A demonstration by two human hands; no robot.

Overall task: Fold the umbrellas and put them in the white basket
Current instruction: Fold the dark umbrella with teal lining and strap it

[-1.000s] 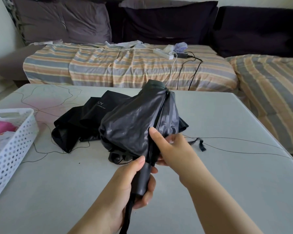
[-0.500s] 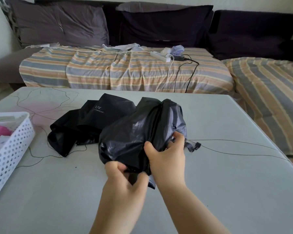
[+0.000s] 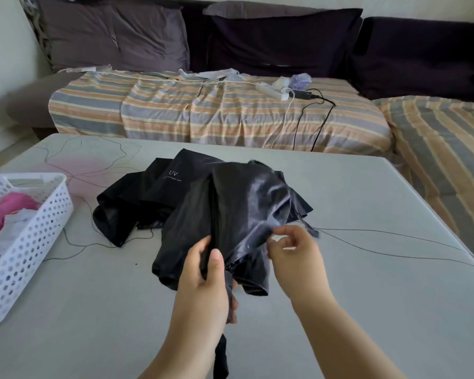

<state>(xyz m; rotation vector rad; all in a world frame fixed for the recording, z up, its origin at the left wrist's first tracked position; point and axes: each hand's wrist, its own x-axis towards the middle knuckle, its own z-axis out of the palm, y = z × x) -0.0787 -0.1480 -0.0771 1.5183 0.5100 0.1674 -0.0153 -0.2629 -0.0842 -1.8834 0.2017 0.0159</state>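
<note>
Black, glossy umbrella (image 3: pixel 238 214) held half-folded in a person's two hands above a pale grey table (image 3: pixel 367 296).

The left hand (image 3: pixel 205 285) grips the umbrella low down, fingers and thumb curled round the gathered fabric near the handle, whose strap hangs below the wrist. The right hand (image 3: pixel 293 250) sits at the canopy's right edge with fingers bent, pinching a fold of cloth between thumb and fingertips; the view here is slightly blurred. A second black umbrella (image 3: pixel 148 198), printed with "UV", lies loosely crumpled on the table just behind and to the left, touching the held one. The white basket (image 3: pixel 30 242), perforated, stands at the table's left edge, well apart, with pink and white items inside. Thin dark cords trail across the tabletop. A striped sofa (image 3: pixel 216 116) with dark cushions runs behind the table.
</note>
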